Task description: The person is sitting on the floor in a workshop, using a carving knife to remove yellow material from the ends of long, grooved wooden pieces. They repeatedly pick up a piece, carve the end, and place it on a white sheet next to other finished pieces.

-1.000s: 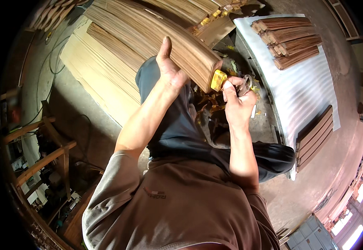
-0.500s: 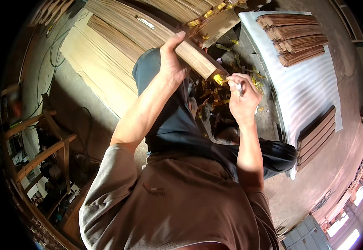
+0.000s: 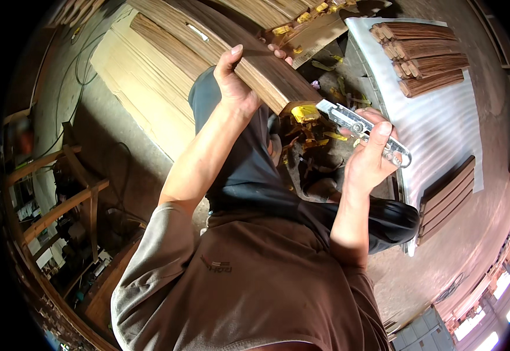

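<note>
My left hand (image 3: pixel 236 88) wraps around a long brown wooden beam (image 3: pixel 261 69), thumb on its near edge and fingertips showing over its far side. The beam slants from the upper left down to its end above my lap. At that end hangs a crumpled piece of yellow tape (image 3: pixel 305 113). My right hand (image 3: pixel 367 164) is closed around a silver utility knife (image 3: pixel 354 124), whose front end points at the beam's end beside the tape. Whether the blade touches the wood or the tape, I cannot tell.
Another board with a light slot (image 3: pixel 197 31) lies beyond the beam, over flat cardboard (image 3: pixel 127 88). Yellow scraps (image 3: pixel 310 140) litter the floor. Bundled wooden pieces (image 3: pixel 421 52) and dark slats (image 3: pixel 448 199) rest on a white sheet (image 3: pixel 436 126) at right. A wooden frame (image 3: pixel 68 205) stands left.
My right hand has shifted right and turned, so the knife shows lengthwise. My left hand has moved slightly left, and the beam has rolled a little, with more yellow tape showing at its end.
</note>
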`<state>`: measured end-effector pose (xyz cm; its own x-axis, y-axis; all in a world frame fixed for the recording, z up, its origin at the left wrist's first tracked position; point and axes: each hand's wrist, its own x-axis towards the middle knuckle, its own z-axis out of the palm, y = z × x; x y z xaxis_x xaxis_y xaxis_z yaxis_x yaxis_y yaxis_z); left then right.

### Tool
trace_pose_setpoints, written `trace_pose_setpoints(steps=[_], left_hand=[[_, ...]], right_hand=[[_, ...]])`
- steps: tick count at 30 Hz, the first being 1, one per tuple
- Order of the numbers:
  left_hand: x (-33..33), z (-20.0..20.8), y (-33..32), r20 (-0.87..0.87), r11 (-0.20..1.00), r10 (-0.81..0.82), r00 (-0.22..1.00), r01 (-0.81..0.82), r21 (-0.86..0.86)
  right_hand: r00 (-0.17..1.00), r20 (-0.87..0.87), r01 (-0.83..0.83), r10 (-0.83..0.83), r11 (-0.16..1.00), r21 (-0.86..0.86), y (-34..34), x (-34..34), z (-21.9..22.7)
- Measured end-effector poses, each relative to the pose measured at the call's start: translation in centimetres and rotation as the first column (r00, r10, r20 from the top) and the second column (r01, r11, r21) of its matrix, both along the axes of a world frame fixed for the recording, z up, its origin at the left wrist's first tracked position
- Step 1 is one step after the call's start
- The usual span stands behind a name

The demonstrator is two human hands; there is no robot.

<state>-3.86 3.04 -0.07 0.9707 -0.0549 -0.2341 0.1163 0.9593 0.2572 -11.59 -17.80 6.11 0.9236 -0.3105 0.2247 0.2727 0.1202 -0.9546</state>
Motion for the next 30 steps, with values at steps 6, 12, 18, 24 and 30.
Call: trace_pose_setpoints(steps=[6, 12, 18, 24, 30], left_hand=[[-0.3, 0.2, 0.1, 0.015, 0.999, -0.025, 1.000, 0.024, 0.025], [-0.1, -0.3, 0.2, -0.022, 0.999, 0.032, 0.999, -0.031, 0.023], [-0.4, -0.5, -0.2, 0.043, 0.997, -0.064, 0.997, 0.066, -0.050], [-0.4, -0.2, -1.3, 0.025, 1.000, -0.021, 0.999, 0.021, 0.009], [1.4, -2.2, 0.9, 0.189, 0.988, -0.097, 0.977, 0.118, -0.103]], right_hand=[[0.982, 0.179, 0.116, -0.063, 0.946, -0.303, 0.8, -0.1, -2.0], [0.969, 0.235, 0.064, 0.074, 0.846, -0.530, 0.6, -0.3, -0.6], [0.983, 0.152, 0.013, 0.100, 0.792, -0.610, -0.5, -2.2, 1.4], [0.997, 0.033, -0.042, 0.076, 0.808, -0.587, -2.4, -5.5, 2.9], [0.979, 0.153, 0.018, 0.133, 0.694, -0.719, -3.5, -4.3, 1.7]])
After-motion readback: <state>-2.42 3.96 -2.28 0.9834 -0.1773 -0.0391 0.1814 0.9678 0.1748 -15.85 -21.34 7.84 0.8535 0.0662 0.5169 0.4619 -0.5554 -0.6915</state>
